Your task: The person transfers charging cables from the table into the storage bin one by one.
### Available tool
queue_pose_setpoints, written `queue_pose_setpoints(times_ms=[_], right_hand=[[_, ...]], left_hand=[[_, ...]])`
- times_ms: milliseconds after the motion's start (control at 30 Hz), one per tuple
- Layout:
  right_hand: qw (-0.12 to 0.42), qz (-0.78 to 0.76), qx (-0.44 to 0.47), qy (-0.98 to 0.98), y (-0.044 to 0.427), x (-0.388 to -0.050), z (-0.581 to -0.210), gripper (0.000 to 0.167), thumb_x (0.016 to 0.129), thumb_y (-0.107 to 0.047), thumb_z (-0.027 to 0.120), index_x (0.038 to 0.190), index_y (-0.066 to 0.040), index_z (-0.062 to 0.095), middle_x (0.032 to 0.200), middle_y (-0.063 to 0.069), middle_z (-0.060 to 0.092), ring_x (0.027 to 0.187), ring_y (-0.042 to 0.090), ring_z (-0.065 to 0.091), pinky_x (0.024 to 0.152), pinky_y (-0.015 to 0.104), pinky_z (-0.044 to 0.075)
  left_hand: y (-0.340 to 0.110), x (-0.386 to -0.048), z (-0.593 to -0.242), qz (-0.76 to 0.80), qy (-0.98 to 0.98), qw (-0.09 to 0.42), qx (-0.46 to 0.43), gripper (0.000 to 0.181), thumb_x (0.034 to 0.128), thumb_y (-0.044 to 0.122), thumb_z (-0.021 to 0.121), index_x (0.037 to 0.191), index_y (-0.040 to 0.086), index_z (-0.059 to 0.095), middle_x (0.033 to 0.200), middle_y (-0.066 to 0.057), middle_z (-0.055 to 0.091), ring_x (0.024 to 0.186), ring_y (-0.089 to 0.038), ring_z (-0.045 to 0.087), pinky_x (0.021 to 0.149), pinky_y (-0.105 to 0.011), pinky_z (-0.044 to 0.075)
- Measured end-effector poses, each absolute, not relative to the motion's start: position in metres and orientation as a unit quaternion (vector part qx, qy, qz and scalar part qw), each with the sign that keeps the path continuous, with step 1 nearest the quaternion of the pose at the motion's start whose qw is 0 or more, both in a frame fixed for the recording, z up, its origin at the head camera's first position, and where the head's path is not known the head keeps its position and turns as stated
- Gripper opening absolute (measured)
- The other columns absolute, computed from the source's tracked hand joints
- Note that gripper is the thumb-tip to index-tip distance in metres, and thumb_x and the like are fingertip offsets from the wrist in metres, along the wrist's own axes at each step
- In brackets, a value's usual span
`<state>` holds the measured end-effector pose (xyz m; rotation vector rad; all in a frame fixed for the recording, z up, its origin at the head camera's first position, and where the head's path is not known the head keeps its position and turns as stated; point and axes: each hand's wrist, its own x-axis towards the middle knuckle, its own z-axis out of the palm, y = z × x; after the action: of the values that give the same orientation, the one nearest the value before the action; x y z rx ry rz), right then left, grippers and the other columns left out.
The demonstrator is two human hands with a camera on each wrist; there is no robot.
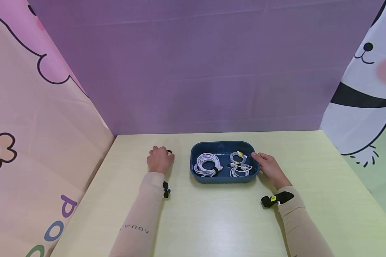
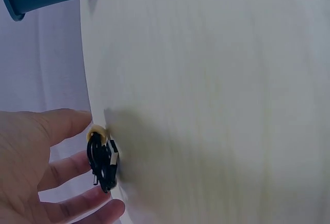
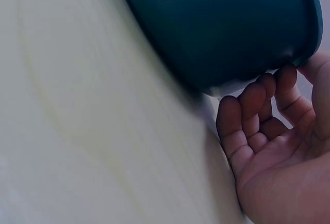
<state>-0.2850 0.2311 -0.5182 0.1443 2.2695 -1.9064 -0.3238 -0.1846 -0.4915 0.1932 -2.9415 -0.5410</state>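
Right hand (image 1: 268,168) gripped blue tray (image 1: 224,180) by its right end; white cable coils (image 1: 200,165) lay inside. Left hand (image 1: 160,159), unclosed, straddled black cable bundle (image 2: 104,164) left of tray; contact unclear. Likely pickup step; next move called for pinching.

Smooth plastic tray (image 1: 224,180), glossy wood-look tabletop (image 1: 212,221), creased cloth backdrop (image 1: 193,71)

You've got room on the tbl (image 1: 209,210) btwn your L hand (image 1: 160,160) and the blue box (image 1: 223,180). Your R hand (image 1: 270,169) blocks the box's R end. Inside, you've a small gap btwn big white coil (image 1: 200,168) and 2 small coils (image 1: 243,167). Purple wall (image 1: 212,78) stops you at back.
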Motion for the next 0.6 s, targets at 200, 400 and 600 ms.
queue_pose_setpoints(times_ms=[200,400,600], right_hand=[[0.087,-0.647,0.047,0.756,0.2293,-0.2838,-0.5155,0.038,0.102,-0.049,0.058,0.088,-0.013,0.062,0.073,-0.012,0.052,0.076,0.006,0.05,0.073,0.021,0.041],[0.089,-0.649,0.045,0.754,0.2288,-0.2823,-0.5122,0.037,0.103,-0.047,0.058,0.09,-0.012,0.063,0.074,-0.012,0.052,0.077,0.006,0.05,0.073,0.022,0.04],[0.086,-0.645,0.048,0.757,0.2285,-0.2831,-0.514,0.039,0.102,-0.049,0.058,0.089,-0.012,0.062,0.075,-0.012,0.052,0.079,0.006,0.05,0.073,0.022,0.04]], left_hand=[[-0.1846,-0.3244,-0.4937,-0.186,-0.978,0.072,0.067,0.028,0.093,0.029,0.067,0.079,0.005,0.066,0.103,-0.021,0.064,0.098,-0.041,0.064,0.081,-0.058,0.053],[-0.1851,-0.3252,-0.4949,-0.187,-0.978,0.07,0.066,0.028,0.0933,0.028,0.067,0.074,0.007,0.065,0.102,-0.021,0.064,0.098,-0.042,0.063,0.081,-0.059,0.053],[-0.1861,-0.3254,-0.496,-0.187,-0.978,0.072,0.061,0.026,0.0942,0.027,0.068,0.077,0.007,0.07,0.104,-0.022,0.066,0.1,-0.043,0.063,0.081,-0.059,0.053]])
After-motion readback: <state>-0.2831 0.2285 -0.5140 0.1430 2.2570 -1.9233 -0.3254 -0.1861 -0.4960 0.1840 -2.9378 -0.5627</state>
